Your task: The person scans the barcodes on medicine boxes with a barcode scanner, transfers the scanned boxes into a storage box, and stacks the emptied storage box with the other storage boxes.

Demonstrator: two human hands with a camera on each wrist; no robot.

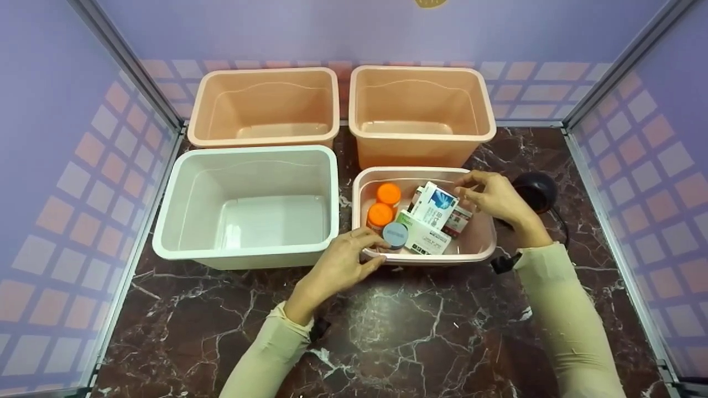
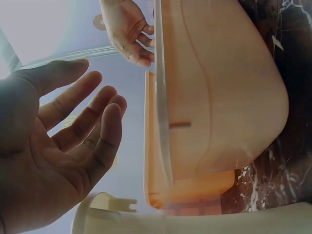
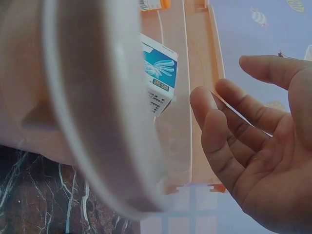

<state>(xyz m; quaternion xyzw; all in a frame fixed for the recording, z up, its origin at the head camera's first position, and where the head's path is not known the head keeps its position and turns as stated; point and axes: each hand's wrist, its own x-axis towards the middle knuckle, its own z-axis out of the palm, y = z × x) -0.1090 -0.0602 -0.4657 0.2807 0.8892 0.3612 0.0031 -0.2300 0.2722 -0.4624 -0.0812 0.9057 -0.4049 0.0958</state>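
A small pink bin holds two orange-capped bottles, a grey-blue-capped bottle and several medicine boxes. A white box with a blue picture leans on top of a green-and-white box; the blue picture box also shows in the right wrist view. My left hand is over the bin's near left corner, beside the grey-blue cap, fingers loosely bent; in the left wrist view the hand holds nothing. Above the right rim my right hand hovers, and its fingers are relaxed and empty.
A larger white bin stands directly left of the pink one. Behind them are two orange bins. A black round object with a cable lies to the right. Walls enclose the marble surface.
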